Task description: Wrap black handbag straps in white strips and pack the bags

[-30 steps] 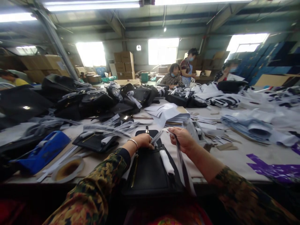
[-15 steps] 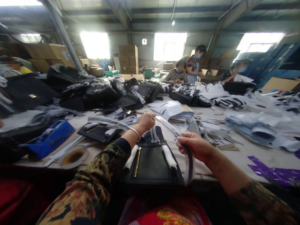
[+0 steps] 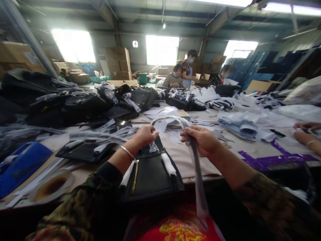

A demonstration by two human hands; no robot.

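Note:
A long bag strap (image 3: 196, 174) in clear plastic wrap arches between my two hands. My left hand (image 3: 144, 136) is closed on one end of it, above the back of a black handbag (image 3: 154, 175). My right hand (image 3: 200, 139) pinches the strap farther along, and the rest hangs down past the table edge. The handbag lies at the front edge, with a gold zipper (image 3: 135, 175) and white-wrapped parts on both sides. Behind my left forearm rests a second black bag (image 3: 82, 151) with a similar gold zipper.
On the left are a roll of tape (image 3: 51, 187) and a blue tape dispenser (image 3: 26, 164). Black bags (image 3: 85, 105) are heaped along the back. Purple tape (image 3: 273, 159) lies at the right edge, near another person's hands (image 3: 307, 134). More people sit and stand beyond.
My view has turned to the right, bringing another person's hands into sight. The strap now bows upward between my hands, and its free end hangs lower and straighter.

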